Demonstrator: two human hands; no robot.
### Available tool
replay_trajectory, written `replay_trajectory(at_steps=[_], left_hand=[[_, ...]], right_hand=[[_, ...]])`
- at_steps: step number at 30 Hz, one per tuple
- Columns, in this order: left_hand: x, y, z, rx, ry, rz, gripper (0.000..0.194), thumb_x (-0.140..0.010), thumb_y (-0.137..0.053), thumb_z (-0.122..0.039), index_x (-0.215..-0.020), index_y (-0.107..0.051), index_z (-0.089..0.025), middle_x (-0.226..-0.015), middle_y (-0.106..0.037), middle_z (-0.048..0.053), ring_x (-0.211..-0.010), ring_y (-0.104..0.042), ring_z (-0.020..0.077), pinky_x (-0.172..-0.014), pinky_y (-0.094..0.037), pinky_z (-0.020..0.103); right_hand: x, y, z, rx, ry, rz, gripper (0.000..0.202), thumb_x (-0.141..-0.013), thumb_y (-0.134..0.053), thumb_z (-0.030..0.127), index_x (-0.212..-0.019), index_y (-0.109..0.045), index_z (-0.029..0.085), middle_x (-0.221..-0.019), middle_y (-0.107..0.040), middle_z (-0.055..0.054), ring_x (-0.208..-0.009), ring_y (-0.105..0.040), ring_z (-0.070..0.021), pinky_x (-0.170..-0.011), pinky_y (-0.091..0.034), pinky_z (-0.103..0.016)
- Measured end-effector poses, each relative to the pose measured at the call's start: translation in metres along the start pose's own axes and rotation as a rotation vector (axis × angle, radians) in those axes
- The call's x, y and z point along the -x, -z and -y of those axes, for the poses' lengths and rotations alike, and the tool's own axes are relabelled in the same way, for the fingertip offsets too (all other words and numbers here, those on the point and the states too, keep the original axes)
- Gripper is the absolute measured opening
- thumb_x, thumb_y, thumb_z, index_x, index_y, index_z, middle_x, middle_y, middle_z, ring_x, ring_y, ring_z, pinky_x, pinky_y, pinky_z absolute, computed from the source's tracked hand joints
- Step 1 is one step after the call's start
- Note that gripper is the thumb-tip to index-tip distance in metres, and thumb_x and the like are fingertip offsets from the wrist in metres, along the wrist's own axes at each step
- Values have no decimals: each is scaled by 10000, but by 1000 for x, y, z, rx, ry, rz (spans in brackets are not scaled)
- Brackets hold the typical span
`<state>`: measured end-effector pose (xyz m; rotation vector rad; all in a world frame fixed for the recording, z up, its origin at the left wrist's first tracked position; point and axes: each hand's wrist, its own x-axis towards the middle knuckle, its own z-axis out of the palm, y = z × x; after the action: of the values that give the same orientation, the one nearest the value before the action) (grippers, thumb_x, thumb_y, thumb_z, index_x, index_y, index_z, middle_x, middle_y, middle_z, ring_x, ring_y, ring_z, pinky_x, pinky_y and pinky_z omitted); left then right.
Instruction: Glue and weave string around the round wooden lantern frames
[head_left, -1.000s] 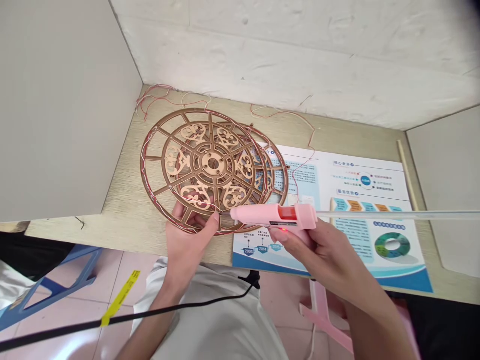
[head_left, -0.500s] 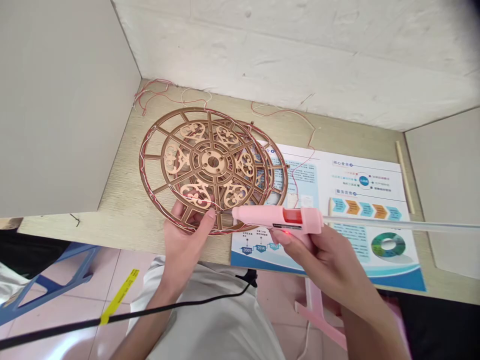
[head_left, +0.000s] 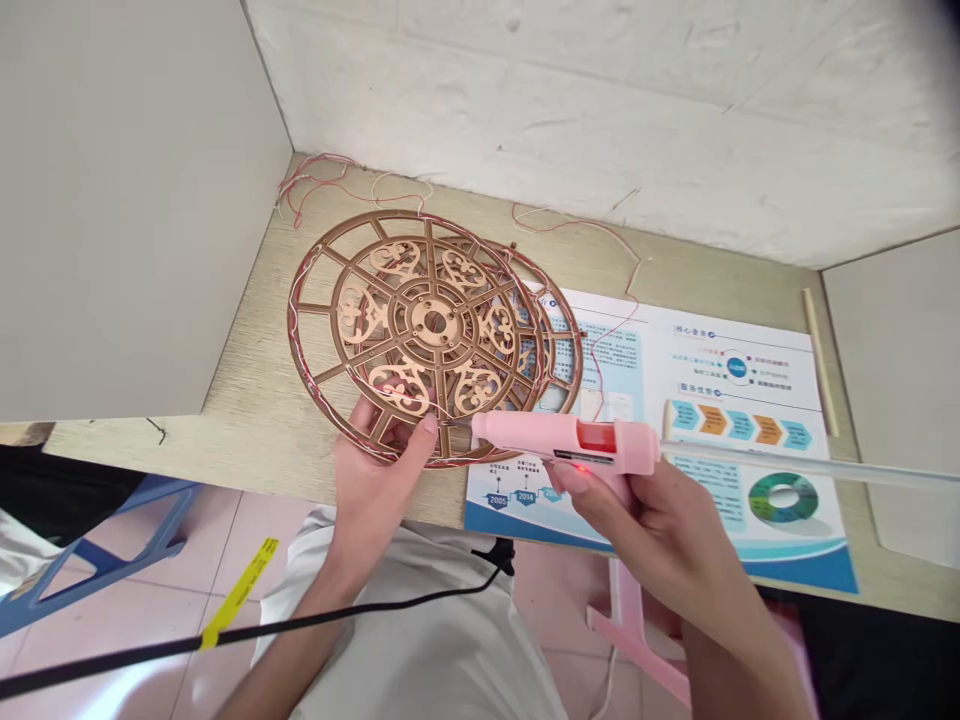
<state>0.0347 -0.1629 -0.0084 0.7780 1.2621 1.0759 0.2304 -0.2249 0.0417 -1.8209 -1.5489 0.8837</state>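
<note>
A round brown openwork frame (head_left: 435,322) with scroll ornaments lies partly over a second similar frame (head_left: 574,345). Red and white wires run around its rim. My left hand (head_left: 382,450) grips the front rim, thumb on top and fingers underneath, seen partly through the gaps. My right hand (head_left: 637,510) is closed around a pink glue gun (head_left: 555,437), whose red light glows. The gun's nozzle points left, close to the frame's front edge near my left thumb. A long clear glue stick (head_left: 795,465) sticks out of its back.
A printed poster (head_left: 795,560) lies on the wooden table (head_left: 247,440) under the gun. Loose red and white wires (head_left: 322,180) trail along the back wall. A thin wooden strip (head_left: 820,360) is at the right. A black cable (head_left: 300,622) crosses in front.
The whole view has shifted slightly, so the table items appear a little to the right. Both hands keep their grips, and the gun stays near the front rim.
</note>
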Motion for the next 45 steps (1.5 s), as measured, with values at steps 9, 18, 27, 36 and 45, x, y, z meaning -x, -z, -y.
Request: replay_trajectory(at_steps=[9, 18, 27, 36, 45], left_hand=[[0, 2, 1, -10, -5, 11, 429, -817, -805, -324, -1212, -690, -202, -1041, -779, 55, -984, -735, 193, -857, -589, 274], [1, 1, -1, 1, -3, 16, 426, -816, -793, -297, -1217, -682, -204, -1129, -778, 73, -1000, -741, 205, -853, -593, 290], [1, 0, -2, -6, -11, 2, 383, -802, -794, -310, -1160, -695, -216, -1126, -780, 62, -1042, -738, 228, -931, -586, 336], [2, -1, -3, 5, -10, 6, 377, -812, -795, -279, -1163, -684, -199, -1159, -769, 81, -1109, -726, 247, -994, -569, 352], [3, -2, -5, 23, 5, 7, 382, -812, -805, -313, -1162, -702, -199, -1138, -773, 71, -1085, -728, 246, -974, -579, 355]], right_hand=[[3, 1, -2, 83, -2, -9, 420, -989, -563, 529, -709, -583, 217, -561, -432, 28, -522, -387, -126, -473, -335, -256], [5, -5, -6, 31, -27, -35, 532, -977, -557, 561, -606, -341, 247, -530, -283, 55, -489, -254, -104, -427, -216, -264], [5, -4, 4, -26, -114, -29, 497, -974, -566, 560, -632, -384, 248, -549, -323, 54, -509, -289, -117, -465, -249, -278], [8, -5, 6, -55, -131, -31, 428, -994, -584, 510, -684, -456, 244, -557, -300, 55, -501, -284, -114, -466, -207, -290], [8, 2, -10, -6, -59, 0, 504, -994, -569, 525, -644, -345, 241, -560, -330, 50, -513, -299, -106, -466, -245, -273]])
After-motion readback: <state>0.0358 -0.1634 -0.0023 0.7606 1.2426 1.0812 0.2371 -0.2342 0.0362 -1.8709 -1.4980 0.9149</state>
